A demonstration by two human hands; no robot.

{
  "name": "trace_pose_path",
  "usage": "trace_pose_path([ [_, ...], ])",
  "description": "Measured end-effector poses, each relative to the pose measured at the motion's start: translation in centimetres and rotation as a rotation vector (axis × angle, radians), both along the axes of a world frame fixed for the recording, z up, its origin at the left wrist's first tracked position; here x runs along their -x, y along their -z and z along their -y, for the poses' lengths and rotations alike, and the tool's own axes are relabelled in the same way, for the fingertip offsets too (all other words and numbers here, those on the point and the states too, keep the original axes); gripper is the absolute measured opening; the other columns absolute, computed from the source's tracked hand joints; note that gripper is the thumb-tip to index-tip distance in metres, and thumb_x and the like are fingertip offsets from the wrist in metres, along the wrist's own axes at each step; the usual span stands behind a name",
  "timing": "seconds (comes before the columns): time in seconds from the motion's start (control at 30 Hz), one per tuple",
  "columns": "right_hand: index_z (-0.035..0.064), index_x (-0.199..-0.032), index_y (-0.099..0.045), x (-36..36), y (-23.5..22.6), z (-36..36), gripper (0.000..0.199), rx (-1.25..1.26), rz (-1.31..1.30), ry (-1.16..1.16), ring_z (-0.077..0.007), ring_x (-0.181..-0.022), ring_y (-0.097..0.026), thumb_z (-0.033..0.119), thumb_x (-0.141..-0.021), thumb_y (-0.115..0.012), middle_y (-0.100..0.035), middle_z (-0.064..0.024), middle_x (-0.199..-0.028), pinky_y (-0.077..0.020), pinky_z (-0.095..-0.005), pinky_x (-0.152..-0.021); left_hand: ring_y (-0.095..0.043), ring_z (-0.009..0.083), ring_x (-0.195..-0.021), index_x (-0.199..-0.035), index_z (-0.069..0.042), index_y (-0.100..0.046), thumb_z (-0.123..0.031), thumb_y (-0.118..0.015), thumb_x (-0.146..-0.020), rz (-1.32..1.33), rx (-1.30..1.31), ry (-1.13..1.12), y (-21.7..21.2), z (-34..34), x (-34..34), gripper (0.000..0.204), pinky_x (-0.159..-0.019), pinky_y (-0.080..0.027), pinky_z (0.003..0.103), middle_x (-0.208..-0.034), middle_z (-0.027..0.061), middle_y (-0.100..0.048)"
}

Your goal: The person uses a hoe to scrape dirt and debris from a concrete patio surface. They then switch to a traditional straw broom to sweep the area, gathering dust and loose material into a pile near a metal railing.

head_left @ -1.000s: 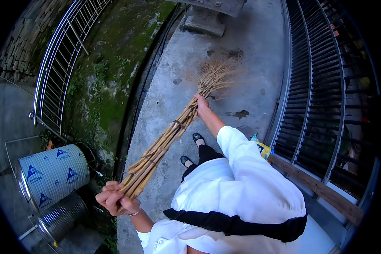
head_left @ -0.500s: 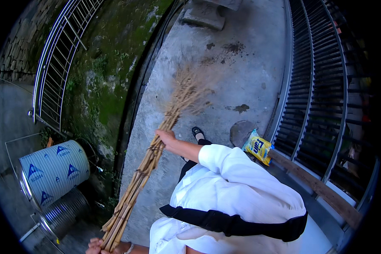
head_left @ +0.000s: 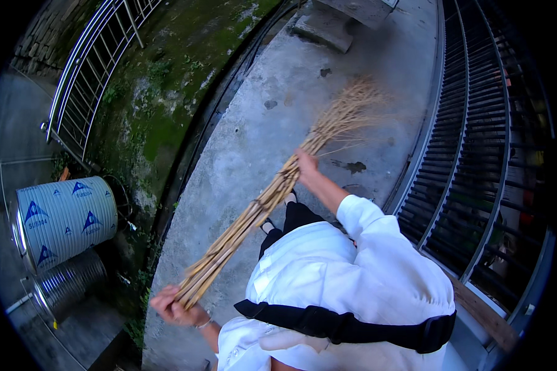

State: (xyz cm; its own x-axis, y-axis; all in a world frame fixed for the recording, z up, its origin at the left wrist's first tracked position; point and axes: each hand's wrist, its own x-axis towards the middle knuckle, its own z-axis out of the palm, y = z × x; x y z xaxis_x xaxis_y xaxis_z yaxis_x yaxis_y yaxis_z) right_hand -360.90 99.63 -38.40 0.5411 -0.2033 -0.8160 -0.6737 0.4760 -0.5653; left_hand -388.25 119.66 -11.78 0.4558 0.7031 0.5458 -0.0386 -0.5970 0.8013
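Note:
A long twig broom (head_left: 254, 213), a bundle of tan stalks bound together, runs slantwise across the view. My left hand (head_left: 174, 306), with a bracelet at its wrist, is closed around the butt end at the lower left. Higher up, my right hand (head_left: 306, 166) grips the bundle just below where the fine twigs spread. The fanned bristles (head_left: 356, 105) are blurred over the grey concrete floor (head_left: 229, 167) at the upper right.
Dark stains (head_left: 356, 167) mark the concrete. Slatted dark railings (head_left: 458, 142) line the right side, a stone block (head_left: 322, 34) stands ahead, and a mossy slope (head_left: 161, 105) borders the left. Beyond lie a metal handrail (head_left: 65, 93) and a wrapped cylindrical tank (head_left: 68, 216).
Both hands and the broom have shifted right in the view; the bristles have swept from the middle toward the right railing. The yellow-and-blue packet near the railing no longer shows.

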Motion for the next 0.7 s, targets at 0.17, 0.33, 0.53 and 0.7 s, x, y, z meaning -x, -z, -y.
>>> trace_pose_path([
  [0.17,-0.0065,-0.084,-0.053,1.8,0.4,-6.0,0.026,-0.136,-0.018,-0.095,-0.0188,-0.068,-0.053,0.009,-0.065,-0.063,-0.056,-0.0107,-0.08,-0.0446,-0.0337,-0.06,-0.035,0.0149,-0.058,-0.07,-0.002,-0.041,-0.018,-0.041,-0.068,0.088,-0.156,-0.031,-4.1,-1.4,0.5,0.016,-0.053,-0.032,0.028,-0.068,0.0066,-0.033],
  [0.33,-0.0079,-0.086,-0.053,-0.5,9.4,-0.9,0.032,-0.015,-0.067,0.009,-0.0202,-0.071,-0.054,0.008,-0.062,-0.065,-0.057,-0.0125,-0.085,-0.0461,-0.0352,-0.061,-0.041,0.016,-0.057,-0.066,-0.002,-0.043,-0.018,-0.045,-0.073,0.021,-0.084,0.067,0.8,0.1,-3.7,0.017,-0.05,-0.035,0.029,-0.07,0.0071,-0.036],
  [0.53,-0.0003,-0.084,-0.05,-7.6,7.6,5.0,0.022,-0.039,0.006,0.12,-0.0195,-0.061,-0.052,0.012,-0.07,-0.062,-0.051,-0.0074,-0.072,-0.0462,-0.0373,-0.053,-0.046,0.018,-0.062,-0.072,-0.002,-0.047,-0.018,-0.045,-0.076,-0.115,-0.027,0.21,4.2,2.7,-6.4,0.017,-0.055,-0.04,0.032,-0.073,0.0071,-0.039],
  [0.7,-0.0044,-0.083,-0.054,-2.0,-0.5,-1.9,0.024,-0.093,0.002,0.065,-0.0201,-0.066,-0.054,0.01,-0.067,-0.063,-0.056,-0.0105,-0.078,-0.0453,-0.0345,-0.058,-0.041,0.0172,-0.059,-0.069,-0.001,-0.042,-0.017,-0.039,-0.071,-0.05,-0.072,0.053,-0.6,-0.4,-3.1,0.017,-0.053,-0.037,0.028,-0.069,0.008,-0.037],
])
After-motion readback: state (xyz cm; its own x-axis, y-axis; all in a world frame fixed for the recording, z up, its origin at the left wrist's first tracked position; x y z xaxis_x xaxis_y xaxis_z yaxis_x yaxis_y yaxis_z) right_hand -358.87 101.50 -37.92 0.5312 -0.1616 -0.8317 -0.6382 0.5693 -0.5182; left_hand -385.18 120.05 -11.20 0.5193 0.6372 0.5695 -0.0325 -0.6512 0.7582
